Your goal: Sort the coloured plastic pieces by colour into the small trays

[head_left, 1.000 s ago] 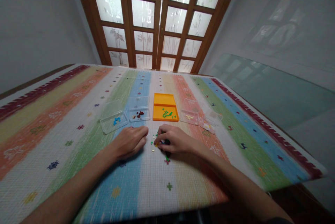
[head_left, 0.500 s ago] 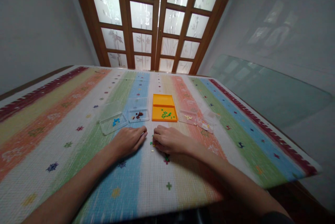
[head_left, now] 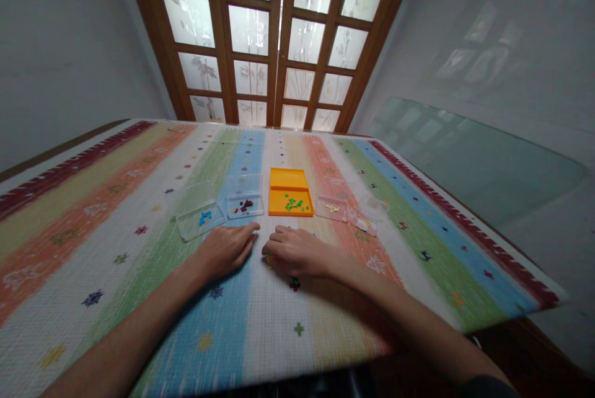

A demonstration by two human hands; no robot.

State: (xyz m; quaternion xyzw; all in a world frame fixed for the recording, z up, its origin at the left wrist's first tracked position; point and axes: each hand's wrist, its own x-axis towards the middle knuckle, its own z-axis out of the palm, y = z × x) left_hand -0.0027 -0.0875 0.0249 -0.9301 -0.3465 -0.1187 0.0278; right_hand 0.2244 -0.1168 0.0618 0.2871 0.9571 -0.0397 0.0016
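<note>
My left hand [head_left: 227,249] lies palm down on the striped tablecloth [head_left: 139,249] with its fingers stretched flat, holding nothing. My right hand [head_left: 294,252] rests beside it, fingertips almost touching the left hand's. Its fingers are bent and pressed together over a scatter of tiny coloured pieces, and what they hold is hidden. Just beyond the hands stands a row of small containers. An orange tray [head_left: 290,186] holds green pieces. One clear box [head_left: 199,221] holds blue pieces and another clear box [head_left: 245,206] holds dark red ones.
Right of the orange tray stand a clear box [head_left: 331,209] with pale yellow pieces and another clear box [head_left: 364,222] with pinkish ones. The table's right edge [head_left: 465,224] drops off near a glass panel. Wooden glazed doors [head_left: 274,44] stand behind the table.
My right hand has slid left over the loose pieces, which it now covers, and the dark object seen under it earlier is hidden. My left hand has stayed nearly still.
</note>
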